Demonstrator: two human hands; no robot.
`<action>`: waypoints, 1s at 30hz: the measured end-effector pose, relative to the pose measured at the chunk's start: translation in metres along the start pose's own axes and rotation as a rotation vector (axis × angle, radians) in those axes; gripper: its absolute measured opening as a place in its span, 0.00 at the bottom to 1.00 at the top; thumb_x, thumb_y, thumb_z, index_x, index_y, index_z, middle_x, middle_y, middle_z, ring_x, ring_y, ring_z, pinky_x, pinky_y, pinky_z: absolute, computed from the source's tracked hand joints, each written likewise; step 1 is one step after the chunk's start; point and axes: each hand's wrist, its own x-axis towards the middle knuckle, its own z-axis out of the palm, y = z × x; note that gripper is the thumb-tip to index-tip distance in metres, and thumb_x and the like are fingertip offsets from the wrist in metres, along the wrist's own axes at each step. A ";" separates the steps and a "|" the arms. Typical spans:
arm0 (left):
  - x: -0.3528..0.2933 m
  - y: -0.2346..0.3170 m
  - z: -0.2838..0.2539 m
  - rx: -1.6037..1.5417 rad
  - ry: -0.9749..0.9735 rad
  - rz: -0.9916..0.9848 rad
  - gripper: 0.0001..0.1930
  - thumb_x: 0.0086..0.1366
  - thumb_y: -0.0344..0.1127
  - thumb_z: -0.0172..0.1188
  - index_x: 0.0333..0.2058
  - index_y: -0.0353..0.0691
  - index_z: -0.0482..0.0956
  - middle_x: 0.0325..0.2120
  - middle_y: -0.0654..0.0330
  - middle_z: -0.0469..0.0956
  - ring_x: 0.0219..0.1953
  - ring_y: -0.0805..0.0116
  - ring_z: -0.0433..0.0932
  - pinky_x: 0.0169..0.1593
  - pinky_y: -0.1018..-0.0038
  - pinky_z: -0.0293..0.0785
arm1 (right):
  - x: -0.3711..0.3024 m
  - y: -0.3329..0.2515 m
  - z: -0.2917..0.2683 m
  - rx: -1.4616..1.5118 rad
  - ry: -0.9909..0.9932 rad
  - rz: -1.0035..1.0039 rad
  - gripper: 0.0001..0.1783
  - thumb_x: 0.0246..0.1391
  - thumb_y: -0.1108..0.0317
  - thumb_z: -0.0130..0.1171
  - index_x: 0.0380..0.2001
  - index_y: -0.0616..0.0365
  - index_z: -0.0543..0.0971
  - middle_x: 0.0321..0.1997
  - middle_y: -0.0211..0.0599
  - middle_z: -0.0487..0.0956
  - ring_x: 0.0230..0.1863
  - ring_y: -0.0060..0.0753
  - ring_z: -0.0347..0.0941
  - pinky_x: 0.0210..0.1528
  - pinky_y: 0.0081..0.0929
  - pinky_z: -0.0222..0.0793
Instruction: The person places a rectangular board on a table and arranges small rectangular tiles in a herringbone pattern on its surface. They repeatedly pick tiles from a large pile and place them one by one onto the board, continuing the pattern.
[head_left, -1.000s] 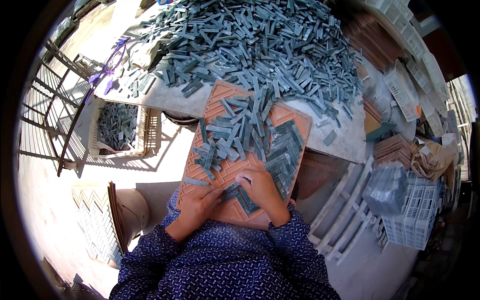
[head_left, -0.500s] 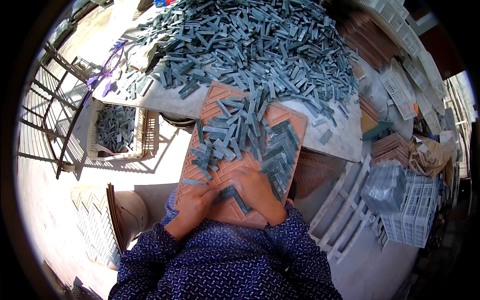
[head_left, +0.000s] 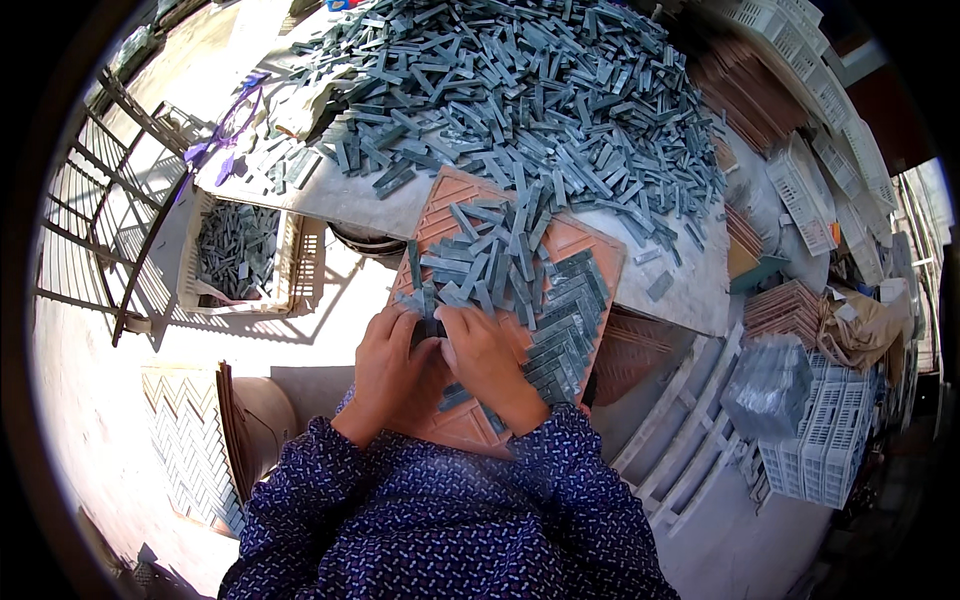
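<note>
A terracotta-coloured mould board (head_left: pixel 440 425) with raised herringbone ridges leans from my lap onto the table edge. Dark grey-green stone strips (head_left: pixel 570 325) are laid in a zigzag down its right side. A loose heap of the same strips (head_left: pixel 485 255) lies on its upper middle. At the heap's lower edge my left hand (head_left: pixel 385 368) and my right hand (head_left: pixel 485 365) come close together, fingers curled. Between their fingertips a dark stone strip (head_left: pixel 430 327) shows, partly hidden. Under my right hand a few set strips (head_left: pixel 455 398) are partly covered.
A large pile of stone strips (head_left: pixel 520 90) covers the table (head_left: pixel 340 200) ahead. At left stand a cream crate of strips (head_left: pixel 240 250), a metal railing (head_left: pixel 120 215) and herringbone panels (head_left: pixel 190 430). White crates (head_left: pixel 815 430), a wooden pallet (head_left: pixel 680 430) and stacked boards (head_left: pixel 750 85) are at right.
Both hands have moved up the board to the loose heap's lower edge and closer together. My right hand has left the lower zigzag strips. The view has shifted slightly.
</note>
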 end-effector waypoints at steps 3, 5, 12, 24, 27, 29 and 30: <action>0.003 -0.001 0.007 0.026 -0.009 -0.002 0.14 0.48 0.30 0.64 0.35 0.37 0.75 0.34 0.56 0.74 0.37 0.55 0.74 0.40 0.66 0.73 | -0.009 0.001 -0.021 -0.097 -0.149 0.043 0.15 0.41 0.77 0.59 0.37 0.61 0.74 0.37 0.43 0.74 0.41 0.47 0.71 0.41 0.36 0.69; 0.004 -0.002 0.006 0.036 -0.007 0.004 0.14 0.48 0.30 0.64 0.35 0.38 0.75 0.34 0.56 0.74 0.37 0.55 0.74 0.39 0.66 0.73 | -0.019 0.015 -0.029 -0.026 -0.191 0.072 0.15 0.41 0.76 0.60 0.36 0.60 0.74 0.37 0.42 0.74 0.40 0.47 0.71 0.41 0.35 0.69; -0.006 -0.004 0.002 0.035 -0.028 -0.036 0.14 0.49 0.29 0.64 0.36 0.37 0.75 0.34 0.56 0.74 0.38 0.55 0.74 0.39 0.66 0.73 | -0.031 0.035 -0.059 0.134 -0.308 -0.045 0.12 0.40 0.77 0.60 0.33 0.58 0.75 0.35 0.38 0.71 0.41 0.44 0.70 0.40 0.34 0.68; -0.020 0.004 -0.011 -0.190 -0.188 -0.109 0.12 0.50 0.24 0.62 0.36 0.37 0.75 0.32 0.54 0.74 0.35 0.55 0.75 0.38 0.66 0.73 | -0.037 0.039 -0.041 0.179 -0.243 -0.059 0.16 0.40 0.78 0.60 0.37 0.60 0.76 0.39 0.40 0.74 0.43 0.46 0.70 0.45 0.35 0.67; -0.026 0.008 -0.007 -0.175 -0.195 -0.013 0.12 0.50 0.24 0.62 0.36 0.36 0.75 0.32 0.54 0.74 0.33 0.56 0.76 0.36 0.67 0.73 | -0.036 0.035 -0.050 0.265 -0.209 0.085 0.19 0.43 0.77 0.61 0.42 0.60 0.76 0.39 0.40 0.77 0.40 0.39 0.74 0.43 0.30 0.70; -0.026 0.016 -0.004 -0.154 -0.171 0.101 0.12 0.49 0.24 0.63 0.34 0.37 0.76 0.31 0.55 0.74 0.28 0.59 0.76 0.33 0.69 0.73 | -0.032 0.028 -0.060 0.464 -0.201 0.274 0.18 0.43 0.76 0.62 0.42 0.62 0.76 0.38 0.40 0.78 0.35 0.34 0.75 0.37 0.27 0.71; -0.027 0.020 -0.001 -0.188 -0.167 0.083 0.12 0.49 0.24 0.64 0.35 0.37 0.76 0.31 0.54 0.74 0.29 0.59 0.76 0.33 0.69 0.73 | -0.031 0.026 -0.063 0.564 -0.196 0.368 0.18 0.43 0.76 0.63 0.41 0.63 0.76 0.37 0.40 0.78 0.33 0.32 0.76 0.34 0.25 0.71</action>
